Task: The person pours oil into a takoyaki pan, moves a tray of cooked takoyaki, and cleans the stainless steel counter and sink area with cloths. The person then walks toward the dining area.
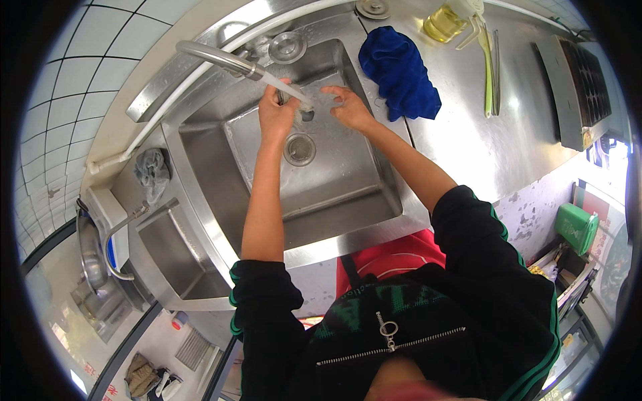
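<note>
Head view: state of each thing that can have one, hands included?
Left hand: fingers curled on a small object, kind unclear
Right hand: open, fingers bent, nothing visibly held
Large-sink faucet: running
Large sink: wet
Small-sink faucet: no stream visible
Blue cloth: bunched on the counter
Plastic bag: crumpled
Clear container: partly filled, yellow liquid

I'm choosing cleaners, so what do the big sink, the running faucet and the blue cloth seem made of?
Big sink: metal, probably stainless steel, satin; grey with soft reflections. Running faucet: likely metal, smooth; silvery highlights. Blue cloth: fabric, possibly microfibre; matte, soft folds.
</note>
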The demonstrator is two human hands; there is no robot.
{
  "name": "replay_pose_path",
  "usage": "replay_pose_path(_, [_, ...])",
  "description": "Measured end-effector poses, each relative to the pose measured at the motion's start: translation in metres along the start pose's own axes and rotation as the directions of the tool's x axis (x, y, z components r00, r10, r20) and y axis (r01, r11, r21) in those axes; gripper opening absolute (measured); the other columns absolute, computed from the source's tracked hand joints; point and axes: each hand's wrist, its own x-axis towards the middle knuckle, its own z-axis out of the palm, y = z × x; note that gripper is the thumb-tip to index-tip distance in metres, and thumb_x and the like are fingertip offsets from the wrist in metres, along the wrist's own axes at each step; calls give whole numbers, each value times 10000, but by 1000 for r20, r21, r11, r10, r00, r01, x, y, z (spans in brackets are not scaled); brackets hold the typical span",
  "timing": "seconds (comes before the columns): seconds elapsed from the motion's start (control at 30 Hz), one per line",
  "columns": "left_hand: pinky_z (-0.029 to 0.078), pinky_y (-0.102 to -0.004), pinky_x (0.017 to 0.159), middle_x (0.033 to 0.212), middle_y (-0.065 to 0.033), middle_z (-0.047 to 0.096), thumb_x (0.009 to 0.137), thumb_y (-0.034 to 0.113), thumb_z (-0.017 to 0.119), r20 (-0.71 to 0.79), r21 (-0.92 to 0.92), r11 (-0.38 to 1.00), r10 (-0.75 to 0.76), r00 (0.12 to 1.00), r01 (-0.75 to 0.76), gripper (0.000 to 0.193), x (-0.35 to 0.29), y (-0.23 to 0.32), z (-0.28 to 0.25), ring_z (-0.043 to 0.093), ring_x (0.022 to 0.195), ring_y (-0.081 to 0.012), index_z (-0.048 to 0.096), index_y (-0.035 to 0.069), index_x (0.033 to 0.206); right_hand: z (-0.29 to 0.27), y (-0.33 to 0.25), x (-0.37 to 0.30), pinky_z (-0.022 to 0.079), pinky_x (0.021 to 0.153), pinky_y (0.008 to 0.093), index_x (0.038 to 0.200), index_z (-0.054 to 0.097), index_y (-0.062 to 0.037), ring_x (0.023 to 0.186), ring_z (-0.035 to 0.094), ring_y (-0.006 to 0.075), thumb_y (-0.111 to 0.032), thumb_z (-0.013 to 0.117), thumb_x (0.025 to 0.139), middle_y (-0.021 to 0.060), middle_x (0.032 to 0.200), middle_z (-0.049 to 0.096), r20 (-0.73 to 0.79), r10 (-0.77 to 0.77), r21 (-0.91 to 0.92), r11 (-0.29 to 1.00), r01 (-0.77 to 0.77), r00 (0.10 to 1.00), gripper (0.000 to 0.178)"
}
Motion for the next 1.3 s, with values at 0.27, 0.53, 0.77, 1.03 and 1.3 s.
replay_pose_path(0.27, [400, -222, 699, 935, -42, 529, 649, -89, 503, 332, 238, 945, 137, 933, -223, 549, -12, 55, -15, 497, 818, -108, 449, 78, 1170, -19, -47, 22, 382, 914, 353, 1134, 532, -119, 1156, 409, 286, -28, 585, 626, 128, 1234, 471, 109, -574, -252, 774, 581, 811, 519])
replay_pose_path(0.53, [450, -297, 724, 887, -134, 619, 637, 28, 643, 248, 546, 829, -27, 968, -117, 410, -31, 70, -55, 579, 799, -204, 586, 39, 1043, -44, -65, -1, 411, 672, 298, 806, 527, -53, 742, 510, 166, -193, 733, 640, 46, 801, 567, 379, -280, -154, 921, 358, 882, 300])
replay_pose_path(0.77, [465, -291, 722, 889, -135, 658, 665, 40, 661, 138, 506, 835, 167, 976, -214, 258, -39, 48, -77, 626, 810, -204, 638, 26, 922, -44, -83, -18, 350, 584, 242, 730, 463, -61, 646, 409, 77, -151, 720, 719, -27, 660, 461, 321, -263, -141, 937, 321, 910, 273])
replay_pose_path(1.03, [413, -227, 641, 775, -25, 611, 736, 28, 645, 4, 408, 901, 158, 987, -146, 189, -43, 48, -83, 527, 695, -83, 614, -10, 918, -49, -102, -12, 341, 592, 216, 782, 501, -78, 662, 436, 59, -182, 693, 769, -40, 708, 513, 249, -114, 12, 993, 115, 962, 219])
replay_pose_path(1.3, [399, -221, 632, 812, -15, 621, 737, 16, 644, 31, 192, 978, 74, 997, -79, 214, -59, 65, -81, 529, 705, -70, 603, 25, 947, -54, -115, -16, 393, 593, 228, 938, 545, -65, 684, 505, 94, -74, 668, 724, 10, 783, 579, 226, -112, 158, 984, 77, 968, 247])
